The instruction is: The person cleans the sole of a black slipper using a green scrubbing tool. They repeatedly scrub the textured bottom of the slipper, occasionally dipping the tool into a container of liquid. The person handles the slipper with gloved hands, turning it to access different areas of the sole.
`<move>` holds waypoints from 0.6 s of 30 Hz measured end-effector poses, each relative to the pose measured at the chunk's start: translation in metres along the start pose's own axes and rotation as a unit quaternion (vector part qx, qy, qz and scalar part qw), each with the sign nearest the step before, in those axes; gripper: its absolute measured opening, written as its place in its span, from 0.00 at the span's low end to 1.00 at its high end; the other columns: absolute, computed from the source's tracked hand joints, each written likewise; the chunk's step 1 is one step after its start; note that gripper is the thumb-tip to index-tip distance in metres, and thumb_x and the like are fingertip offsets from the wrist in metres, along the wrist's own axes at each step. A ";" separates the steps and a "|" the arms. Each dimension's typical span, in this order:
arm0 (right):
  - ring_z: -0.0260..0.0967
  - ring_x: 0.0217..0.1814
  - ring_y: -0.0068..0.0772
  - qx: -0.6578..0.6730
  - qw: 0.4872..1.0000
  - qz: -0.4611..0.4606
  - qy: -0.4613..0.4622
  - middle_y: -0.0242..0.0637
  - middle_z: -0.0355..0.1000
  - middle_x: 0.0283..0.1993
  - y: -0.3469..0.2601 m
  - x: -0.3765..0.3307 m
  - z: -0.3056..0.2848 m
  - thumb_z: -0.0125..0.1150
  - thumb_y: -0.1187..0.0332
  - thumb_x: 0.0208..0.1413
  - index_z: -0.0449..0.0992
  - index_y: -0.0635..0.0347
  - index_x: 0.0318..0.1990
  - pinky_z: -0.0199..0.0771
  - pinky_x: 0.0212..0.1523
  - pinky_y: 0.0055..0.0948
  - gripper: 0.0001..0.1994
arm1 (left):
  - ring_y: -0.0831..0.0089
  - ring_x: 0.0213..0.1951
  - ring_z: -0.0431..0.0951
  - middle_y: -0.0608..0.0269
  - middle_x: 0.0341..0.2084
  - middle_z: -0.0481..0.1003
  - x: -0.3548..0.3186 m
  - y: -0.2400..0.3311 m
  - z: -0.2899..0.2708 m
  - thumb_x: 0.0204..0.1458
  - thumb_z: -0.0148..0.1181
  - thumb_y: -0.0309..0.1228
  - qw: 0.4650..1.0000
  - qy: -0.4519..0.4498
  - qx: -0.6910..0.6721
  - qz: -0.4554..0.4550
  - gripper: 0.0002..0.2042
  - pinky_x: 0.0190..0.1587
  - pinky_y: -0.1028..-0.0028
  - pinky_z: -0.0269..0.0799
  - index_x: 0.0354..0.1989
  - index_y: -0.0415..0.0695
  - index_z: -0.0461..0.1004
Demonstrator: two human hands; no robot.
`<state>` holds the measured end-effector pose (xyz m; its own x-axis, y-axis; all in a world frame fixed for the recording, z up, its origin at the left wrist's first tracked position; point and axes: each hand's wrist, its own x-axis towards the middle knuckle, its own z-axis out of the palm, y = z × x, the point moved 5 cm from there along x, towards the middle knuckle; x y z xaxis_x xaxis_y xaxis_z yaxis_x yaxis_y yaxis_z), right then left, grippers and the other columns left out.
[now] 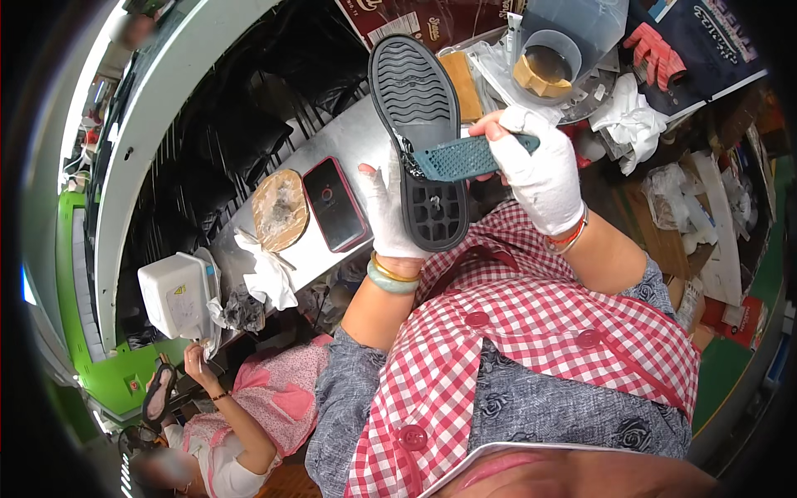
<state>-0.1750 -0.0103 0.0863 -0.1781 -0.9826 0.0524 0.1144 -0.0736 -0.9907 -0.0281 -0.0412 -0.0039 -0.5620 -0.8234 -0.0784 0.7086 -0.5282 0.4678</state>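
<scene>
My left hand point(387, 212), in a white fingerless glove, holds up a black shoe sole point(418, 91) from behind. The sole's ridged tread faces me, and its heel, with a grid of square hollows, points down. In my right hand point(540, 166), also gloved in white with bare fingertips, is a teal flat strip point(473, 158) with a dimpled surface. Thumb and fingers pinch its right part. The strip's left end lies across the sole's waist, by a shiny black patch at the sole's left edge. Most of the left fingers are hidden behind the sole.
On the white worktable lie a phone point(334, 203), a round brown board point(281, 209) and a crumpled white cloth point(266, 270). A clear cup point(548, 65) and pink glove point(656, 54) are at the far right. A co-worker's hand point(198, 365) shows lower left, near a white box point(176, 299).
</scene>
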 end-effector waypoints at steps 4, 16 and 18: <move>0.68 0.26 0.17 -0.015 1.000 -0.023 0.013 0.29 0.69 0.26 0.005 -0.010 0.003 0.53 0.70 0.57 0.75 0.64 0.34 0.72 0.26 0.17 0.07 | 0.56 0.54 0.65 0.53 0.57 0.60 0.001 0.003 0.011 0.49 0.36 0.67 0.997 0.055 0.017 0.047 0.41 0.55 0.58 0.63 0.65 0.50 0.49; 0.66 0.27 0.16 -0.085 0.994 -0.070 -0.025 0.31 0.70 0.28 0.001 -0.038 0.006 0.53 0.74 0.57 0.75 0.65 0.33 0.67 0.27 0.17 0.05 | 0.53 0.52 0.68 0.47 0.53 0.63 -0.001 0.002 0.016 0.49 0.29 0.68 0.999 0.012 0.029 0.031 0.41 0.53 0.55 0.66 0.64 0.48 0.49; 0.65 0.28 0.16 -0.122 0.988 -0.086 -0.037 0.30 0.70 0.28 -0.002 -0.041 0.005 0.53 0.75 0.57 0.75 0.65 0.33 0.66 0.32 0.17 0.05 | 0.53 0.53 0.67 0.47 0.55 0.61 -0.003 0.001 0.017 0.49 0.28 0.68 0.999 0.005 0.020 0.025 0.41 0.53 0.53 0.65 0.65 0.49 0.48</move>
<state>-0.1628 0.0290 0.0866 -0.1019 -0.9697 0.2221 -0.1527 -0.2053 -0.9667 -0.0331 -0.0362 0.0121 -0.5218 -0.8508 -0.0621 0.7183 -0.4775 0.5060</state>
